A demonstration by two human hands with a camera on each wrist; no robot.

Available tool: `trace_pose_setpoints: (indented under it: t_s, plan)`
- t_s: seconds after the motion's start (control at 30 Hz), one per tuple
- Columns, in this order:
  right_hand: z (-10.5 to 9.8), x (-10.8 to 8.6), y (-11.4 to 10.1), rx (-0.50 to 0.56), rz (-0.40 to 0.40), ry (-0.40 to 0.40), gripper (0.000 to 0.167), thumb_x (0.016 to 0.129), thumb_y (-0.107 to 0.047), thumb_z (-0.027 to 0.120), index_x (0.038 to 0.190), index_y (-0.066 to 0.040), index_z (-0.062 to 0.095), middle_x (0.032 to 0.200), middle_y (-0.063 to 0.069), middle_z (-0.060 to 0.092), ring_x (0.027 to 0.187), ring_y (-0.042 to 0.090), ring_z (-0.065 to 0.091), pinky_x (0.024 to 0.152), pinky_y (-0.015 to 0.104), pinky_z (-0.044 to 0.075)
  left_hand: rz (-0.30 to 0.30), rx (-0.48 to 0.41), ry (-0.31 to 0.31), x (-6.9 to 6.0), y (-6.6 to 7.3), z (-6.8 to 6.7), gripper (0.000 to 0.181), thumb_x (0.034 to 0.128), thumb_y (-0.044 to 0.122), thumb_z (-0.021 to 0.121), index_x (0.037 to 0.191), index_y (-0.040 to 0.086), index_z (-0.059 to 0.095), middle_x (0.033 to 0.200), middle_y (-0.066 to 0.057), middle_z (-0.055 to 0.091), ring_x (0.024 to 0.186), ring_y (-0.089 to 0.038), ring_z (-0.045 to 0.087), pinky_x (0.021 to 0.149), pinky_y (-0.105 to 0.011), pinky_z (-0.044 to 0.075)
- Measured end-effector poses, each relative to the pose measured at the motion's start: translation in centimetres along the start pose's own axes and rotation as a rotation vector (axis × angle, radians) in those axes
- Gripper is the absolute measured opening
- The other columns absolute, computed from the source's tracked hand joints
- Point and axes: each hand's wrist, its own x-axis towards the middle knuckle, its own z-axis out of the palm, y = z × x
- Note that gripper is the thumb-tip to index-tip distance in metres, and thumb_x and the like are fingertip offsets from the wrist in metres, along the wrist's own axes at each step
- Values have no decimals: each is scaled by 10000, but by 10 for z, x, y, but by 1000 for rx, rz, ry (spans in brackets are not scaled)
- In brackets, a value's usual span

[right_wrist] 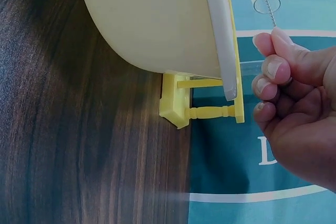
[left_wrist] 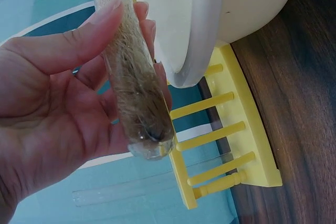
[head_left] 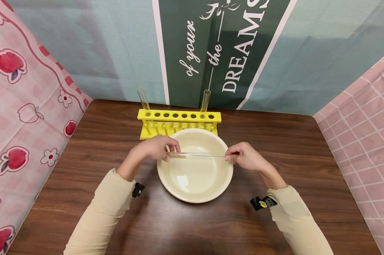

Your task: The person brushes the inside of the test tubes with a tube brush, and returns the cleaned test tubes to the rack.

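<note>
Head view: we see a test tube held sideways above the cream basin, with a thin twisted wire running out of it toward the basin's right rim. Left hand, by the basin's left rim, grips the tube's closed-end part; right hand, at the right rim, pinches the wire's far end. Behind the basin, a yellow rack holds two more glass tubes. Writing on the backdrop cloth behind the basin: "of your", "the", "DREAMS". We read no brand on basin or rack.

Left wrist view: thumb and fingers closed around the glass, bristles packed inside near the rounded end. We judge the tube light, rigid, fragile, slippery if wet; best held round the body, without hard squeezing. No label readable on it.

Right wrist view: thumb and forefinger pinched tight on the wire just outside the tube's open mouth, other fingers curled in. Wire looks springy and light, bristles probably soft; we'd take hold at the bare end. Beyond the basin, one cut-off letter shows, likely a D.
</note>
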Motion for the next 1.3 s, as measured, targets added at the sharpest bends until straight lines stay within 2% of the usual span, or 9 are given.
trace_pose_setpoints:
  t_s: [0.37, 0.67, 0.87, 0.97, 1.17, 1.3]
  plan:
    - [-1, -2, -3, 1, -16, 5, 104, 813, 35, 621, 733, -13, 668, 616, 74, 532, 553, 130, 450, 485, 237, 369, 12, -14, -16, -3, -3, -2, 324, 734, -122, 649, 961, 108, 621, 938, -55, 592, 853, -225, 560, 678, -283, 462]
    - [-2, -5, 7, -6, -14, 34, 114, 814, 40, 616, 738, -24, 674, 596, 21, 500, 519, 101, 404, 458, 224, 318, 38, -5, -35, -3, -4, -2, 297, 735, -107, 653, 947, 98, 632, 903, -36, 603, 828, -199, 552, 678, -280, 456]
    - [-3, -7, 9, -37, -33, 48, 111, 814, 31, 621, 745, -36, 676, 629, 27, 529, 541, 103, 423, 474, 230, 340, 46, -7, -35, -4, -8, -2, 276, 748, -89, 644, 950, 99, 634, 897, -31, 596, 842, -195, 540, 668, -274, 451]
    - [-6, -9, 13, -71, -23, 60, 112, 817, 27, 623, 740, -39, 671, 611, 6, 511, 537, 95, 420, 479, 234, 349, 54, -22, -14, -8, -13, -3, 274, 736, -91, 649, 946, 85, 635, 869, -38, 580, 826, -198, 515, 668, -281, 437]
    - [-16, -17, 24, -84, 55, 79, 128, 836, -3, 616, 735, -69, 660, 566, -2, 446, 509, 124, 398, 475, 252, 350, 61, -88, 19, -21, -24, -6, 293, 712, -107, 656, 952, 59, 640, 856, -40, 574, 824, -196, 503, 731, -315, 430]
    - [-20, -19, 25, -101, 41, 72, 128, 837, -7, 615, 738, -75, 660, 580, -10, 457, 526, 118, 410, 489, 255, 362, 97, -94, 17, -23, -29, -7, 288, 717, -99, 648, 967, 44, 634, 864, -42, 582, 831, -189, 513, 749, -315, 430]
